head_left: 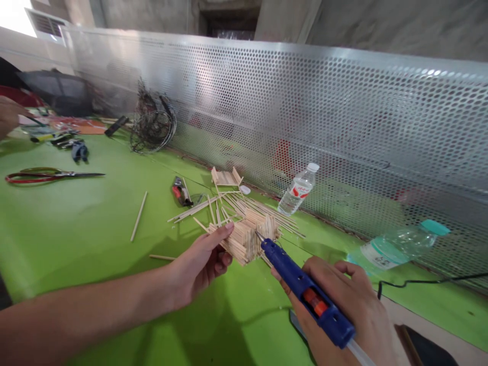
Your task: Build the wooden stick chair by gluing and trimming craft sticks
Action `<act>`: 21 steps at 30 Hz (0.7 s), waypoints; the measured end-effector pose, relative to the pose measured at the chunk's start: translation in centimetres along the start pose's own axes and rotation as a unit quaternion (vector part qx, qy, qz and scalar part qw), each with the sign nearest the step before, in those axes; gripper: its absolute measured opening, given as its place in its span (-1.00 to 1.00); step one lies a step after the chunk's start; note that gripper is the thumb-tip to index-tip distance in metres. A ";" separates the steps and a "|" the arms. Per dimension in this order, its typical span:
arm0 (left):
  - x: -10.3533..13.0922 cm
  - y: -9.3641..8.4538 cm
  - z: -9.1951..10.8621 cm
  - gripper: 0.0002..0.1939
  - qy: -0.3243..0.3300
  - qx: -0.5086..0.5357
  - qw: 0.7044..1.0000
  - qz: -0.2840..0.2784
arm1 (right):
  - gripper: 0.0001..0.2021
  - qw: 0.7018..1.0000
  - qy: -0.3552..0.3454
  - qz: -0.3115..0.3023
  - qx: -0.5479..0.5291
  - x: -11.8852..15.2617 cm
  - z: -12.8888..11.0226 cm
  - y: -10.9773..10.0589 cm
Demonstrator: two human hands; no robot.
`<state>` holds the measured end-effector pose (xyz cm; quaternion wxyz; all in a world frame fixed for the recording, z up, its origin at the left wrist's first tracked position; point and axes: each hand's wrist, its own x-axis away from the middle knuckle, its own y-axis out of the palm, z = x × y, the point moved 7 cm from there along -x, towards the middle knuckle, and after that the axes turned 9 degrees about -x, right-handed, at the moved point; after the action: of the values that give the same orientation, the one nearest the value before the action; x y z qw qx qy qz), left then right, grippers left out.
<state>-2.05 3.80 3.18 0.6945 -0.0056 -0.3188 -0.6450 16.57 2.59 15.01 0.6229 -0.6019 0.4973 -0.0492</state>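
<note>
My left hand (208, 262) grips a small structure of wooden sticks (244, 236) by its left side, thumb on top and fingers curled beneath. It is held above the green table. In my right hand (343, 300) is a blue glue gun (305, 287), its metal nozzle touching or very near the right part of the stick structure. A pale glue stick (360, 352) comes out of the gun's back end. Behind the structure lie many loose wooden sticks (263, 207) and a smaller stick-built piece (226, 177).
A perforated metal screen (305, 112) borders the green table (114, 213). Near it stand a clear bottle (299, 190), a green-capped bottle (400, 246) and a wire coil (152, 122). Red-handled pliers (180, 192) and scissors (53, 175) lie leftward. Another person's hand (9, 117) is far left.
</note>
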 end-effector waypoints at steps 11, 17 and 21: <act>0.3 0.3 0.6 -0.60 0.008 0.007 1.000 0.006 | -0.81 1.000 -0.005 -0.015 0.002 0.1 0.2 0.2; 0.1 0.2 0.6 -0.61 0.016 0.023 1.000 0.007 | -0.85 1.000 -0.001 -0.019 0.009 0.0 0.2 0.2; -0.1 0.0 0.5 -0.58 0.024 0.024 0.999 0.000 | -0.84 1.000 0.005 -0.027 0.013 -0.2 0.1 0.2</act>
<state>-2.22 4.05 3.55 0.7019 0.0265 -0.3180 -0.6368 16.44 2.85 14.87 0.6265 -0.6070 0.4831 -0.0753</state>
